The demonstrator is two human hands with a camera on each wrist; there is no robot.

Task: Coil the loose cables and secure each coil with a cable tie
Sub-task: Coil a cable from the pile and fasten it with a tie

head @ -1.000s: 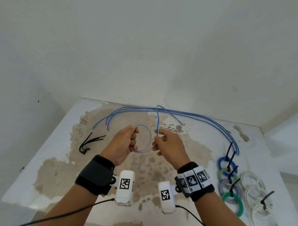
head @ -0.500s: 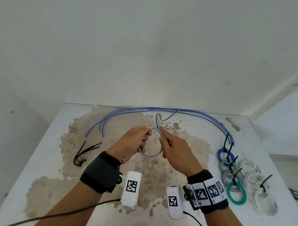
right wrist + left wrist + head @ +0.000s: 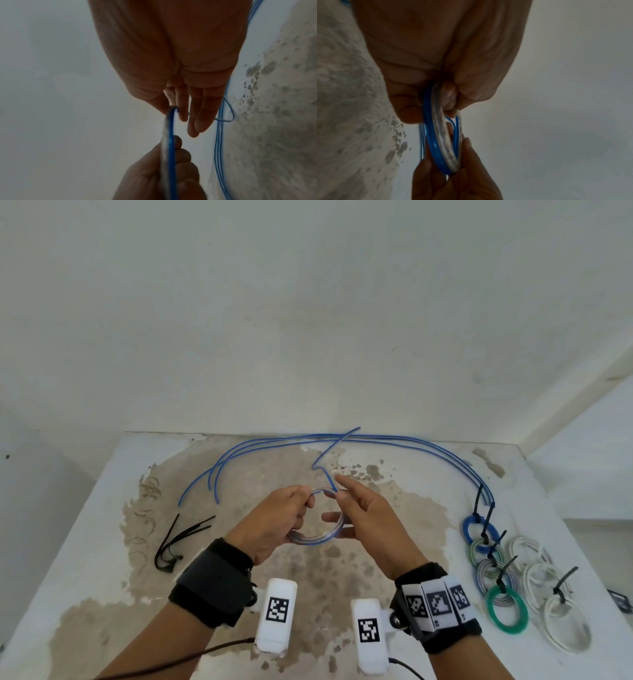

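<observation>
- White table (image 3: 85, 559), its paint worn off in a big brown patch, fills the space under my hands, with a pale wall (image 3: 308, 320) behind it.
- Blue loose cables (image 3: 428, 445) lie in a long arc along the far edge, ending by the finished coils.
- Finished coils (image 3: 507, 609), blue, green, grey and white, sit in a cluster at the right, each bound with a black tie.
- My left hand (image 3: 274, 525) has its fingers curled round the near-left side of the coil (image 3: 317, 539), pinching the turns together.
- My right hand (image 3: 370, 525) touches the coil's far-right side; thumb and a finger pinch the cable there, the other fingers straight.
- That coil, blue and clear-white, hangs in the air between both hands, its free blue end (image 3: 334, 445) rising toward the wall.
- Spare black ties (image 3: 178, 539) lie in a bunch at the left.
</observation>
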